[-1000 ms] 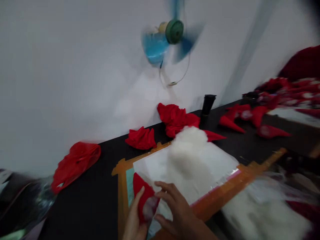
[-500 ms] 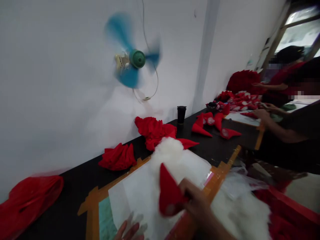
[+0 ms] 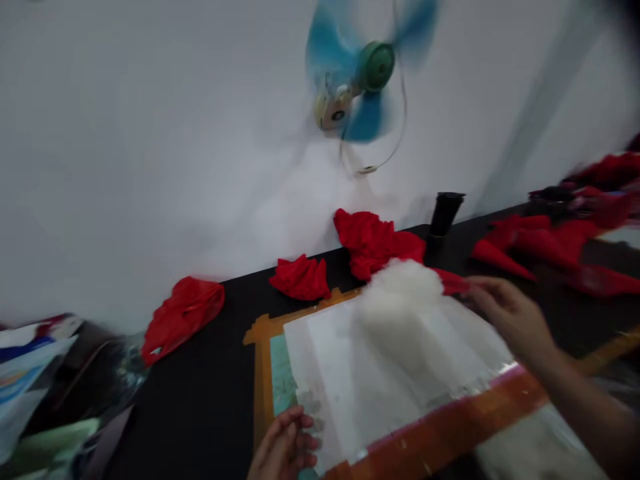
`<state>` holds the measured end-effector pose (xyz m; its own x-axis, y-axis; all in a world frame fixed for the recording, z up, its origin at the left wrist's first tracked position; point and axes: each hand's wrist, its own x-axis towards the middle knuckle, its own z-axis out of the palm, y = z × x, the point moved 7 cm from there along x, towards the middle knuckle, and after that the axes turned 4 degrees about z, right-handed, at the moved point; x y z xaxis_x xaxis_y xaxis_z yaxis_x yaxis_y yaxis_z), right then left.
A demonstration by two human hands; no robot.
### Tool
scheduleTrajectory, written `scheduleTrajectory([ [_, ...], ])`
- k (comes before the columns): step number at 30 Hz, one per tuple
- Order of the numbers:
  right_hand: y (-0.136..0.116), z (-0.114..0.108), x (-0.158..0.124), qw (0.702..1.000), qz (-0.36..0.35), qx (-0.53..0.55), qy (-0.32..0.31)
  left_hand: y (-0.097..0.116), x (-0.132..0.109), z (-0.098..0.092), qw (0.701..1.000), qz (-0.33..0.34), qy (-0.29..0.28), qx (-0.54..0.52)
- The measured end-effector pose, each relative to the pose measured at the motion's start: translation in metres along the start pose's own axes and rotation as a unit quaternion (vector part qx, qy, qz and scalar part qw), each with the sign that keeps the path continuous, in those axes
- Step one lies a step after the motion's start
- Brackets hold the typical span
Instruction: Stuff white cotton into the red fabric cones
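My right hand (image 3: 510,317) reaches across the board, its fingers pinched at the narrow end of a red felt cone (image 3: 451,281). That cone lies beside a heap of red cloth pieces (image 3: 370,243), partly behind a mound of white stuffing (image 3: 407,287). The stuffing rests on a white sheet (image 3: 340,373) taped down with brown tape. At the sheet's near left edge is my left hand (image 3: 287,443), its fingers loosely curled and apart, with nothing in them. Blur softens both hands.
A smaller red cloth bundle (image 3: 301,278) and a red plastic bag (image 3: 183,317) lie along the wall. Several red cones (image 3: 545,247) and a black cup (image 3: 445,217) stand or lie at right. A blue fan (image 3: 375,67) spins above. Packets (image 3: 30,387) crowd the far left.
The view has swung left. My right hand has moved from the near side to the far right of the sheet; the red cone it held before no longer shows there. More of my left hand shows.
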<state>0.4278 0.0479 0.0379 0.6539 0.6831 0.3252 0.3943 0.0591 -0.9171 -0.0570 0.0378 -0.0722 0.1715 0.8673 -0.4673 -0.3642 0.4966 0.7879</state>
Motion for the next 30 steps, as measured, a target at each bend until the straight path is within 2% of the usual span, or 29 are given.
scheduleTrajectory([
  [1,-0.002,0.031,-0.021,0.998,-0.017,-0.016,-0.063,0.001,-0.002,0.005,1.0,0.01,-0.008,0.006],
  [3,-0.014,0.097,-0.065,0.963,-0.122,-0.126,-0.207,0.004,-0.005,0.011,0.999,0.026,-0.022,0.021],
  [5,-0.027,0.155,-0.096,0.922,-0.198,-0.17,-0.285,0.009,-0.004,0.017,0.997,0.04,-0.04,0.044],
  [8,-0.04,0.229,-0.101,0.88,-0.234,-0.255,-0.325,0.021,-0.001,0.026,0.992,0.071,-0.061,0.091],
  [11,-0.05,0.289,-0.074,0.879,-0.216,-0.299,-0.303,0.03,0.003,0.034,0.987,0.097,-0.072,0.11],
  [13,-0.051,0.319,-0.055,0.883,-0.196,-0.318,-0.284,0.031,0.004,0.038,0.986,0.101,-0.086,0.1],
  [15,-0.048,0.338,-0.039,0.886,-0.178,-0.329,-0.273,0.029,0.004,0.038,0.986,0.097,-0.106,0.087],
  [17,-0.045,0.343,-0.029,0.892,-0.166,-0.325,-0.265,0.026,0.003,0.033,0.985,0.09,-0.121,0.079],
  [19,-0.045,0.337,-0.024,0.902,-0.161,-0.308,-0.256,0.024,0.002,0.024,0.987,0.089,-0.114,0.074],
  [22,-0.05,0.32,-0.023,0.914,-0.165,-0.275,-0.248,0.028,0.003,0.015,0.989,0.103,-0.074,0.078],
  [25,-0.054,0.313,-0.027,0.92,-0.158,-0.256,-0.25,0.033,0.004,0.029,0.987,0.114,-0.07,0.09],
  [28,-0.052,0.324,-0.031,0.925,-0.136,-0.25,-0.251,0.029,0.003,0.052,0.983,0.117,-0.107,0.097],
  [30,-0.053,0.334,-0.032,0.93,-0.12,-0.239,-0.251,0.023,0.002,0.058,0.98,0.118,-0.126,0.101],
])
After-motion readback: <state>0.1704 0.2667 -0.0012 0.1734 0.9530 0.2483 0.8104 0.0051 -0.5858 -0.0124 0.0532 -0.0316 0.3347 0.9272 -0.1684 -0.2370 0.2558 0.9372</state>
